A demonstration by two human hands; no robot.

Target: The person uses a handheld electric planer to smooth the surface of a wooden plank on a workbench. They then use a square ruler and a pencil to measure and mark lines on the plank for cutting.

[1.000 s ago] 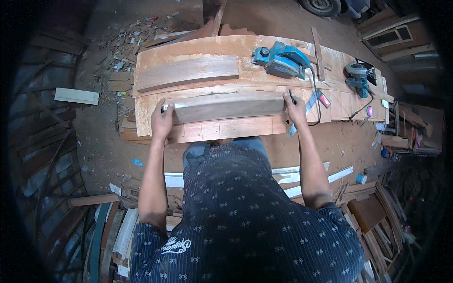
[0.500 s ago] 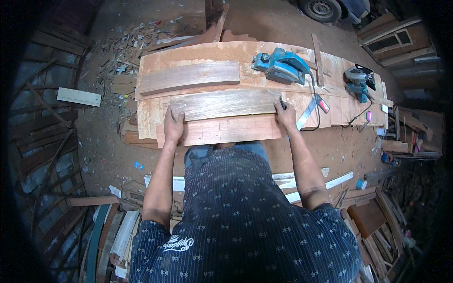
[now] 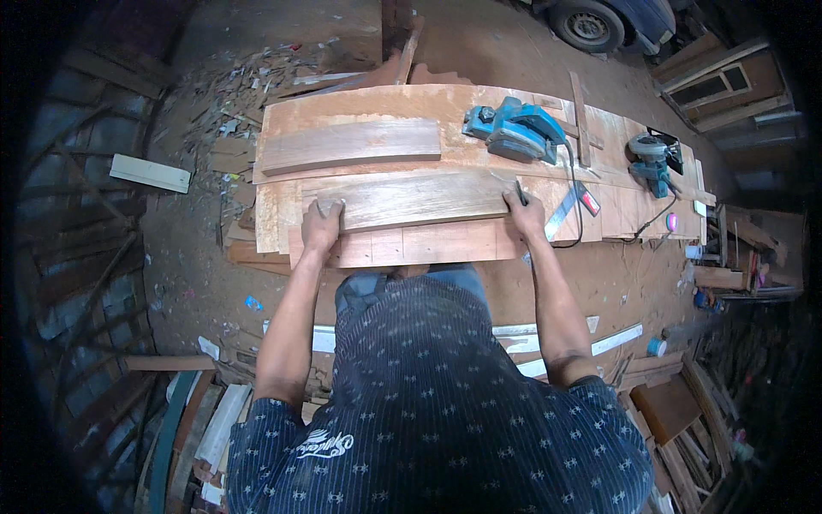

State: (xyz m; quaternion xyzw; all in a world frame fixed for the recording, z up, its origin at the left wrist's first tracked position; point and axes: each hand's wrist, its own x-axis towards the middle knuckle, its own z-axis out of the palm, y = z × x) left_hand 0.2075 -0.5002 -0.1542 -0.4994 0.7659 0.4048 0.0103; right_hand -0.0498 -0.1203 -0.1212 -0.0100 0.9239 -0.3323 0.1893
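Note:
A brown wooden plank (image 3: 411, 199) lies crosswise in front of me on the workbench, its near long edge facing me. My left hand (image 3: 322, 227) is closed around its left end, the thumb on the top face. At the right end, my right hand (image 3: 526, 216) grips the plank, with a thin dark pen-like stick (image 3: 521, 192) between thumb and fingers. Nearer to me is a reddish board (image 3: 411, 245) with pencil-like lines across it. A second thick plank (image 3: 351, 146) rests farther back, touched by neither hand.
On the workbench (image 3: 282, 201) stand a blue electric planer (image 3: 516, 130) and, farther right, a circular saw (image 3: 651, 163), both corded. A metal square (image 3: 562, 214) with a red-and-black piece lies right of my right hand. Wood scraps (image 3: 214, 120) litter the floor; a car wheel (image 3: 586, 24) shows behind.
The plank's left end has dropped slightly toward me, and more of its near edge shows. My left fingers have curled tighter over that end. My right hand keeps its grip.

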